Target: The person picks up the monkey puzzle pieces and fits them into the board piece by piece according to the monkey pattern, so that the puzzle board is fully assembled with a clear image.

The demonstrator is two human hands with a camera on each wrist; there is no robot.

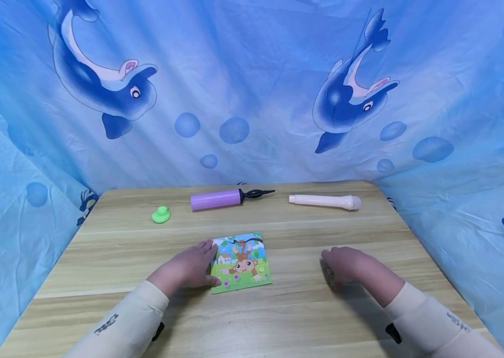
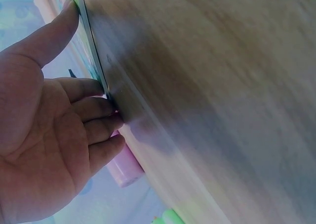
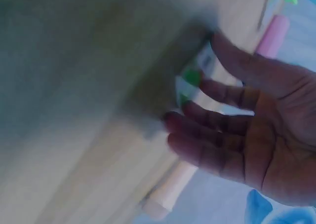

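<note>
A flat square picture board (image 1: 242, 263) with a cartoon monkey lies on the table, a jigsaw by its look. My left hand (image 1: 194, 266) rests at its left side, thumb on the near left corner and fingertips along the edge. In the left wrist view the fingers (image 2: 94, 127) are loosely extended against the board's rim. Farther right, my right hand (image 1: 346, 266) is low over the table. Its thumb and fingertips hold a small white-and-green piece (image 3: 191, 77), mostly hidden in the head view; its kind cannot be made out.
A green toy duck (image 1: 161, 215) sits at the back left of the wooden table (image 1: 113, 263). Behind the board lies a purple balloon pump (image 1: 216, 200) with a black nozzle. At the back right is a pale pink toy microphone (image 1: 325, 201). Blue dolphin-print curtains (image 1: 252, 89) surround the table.
</note>
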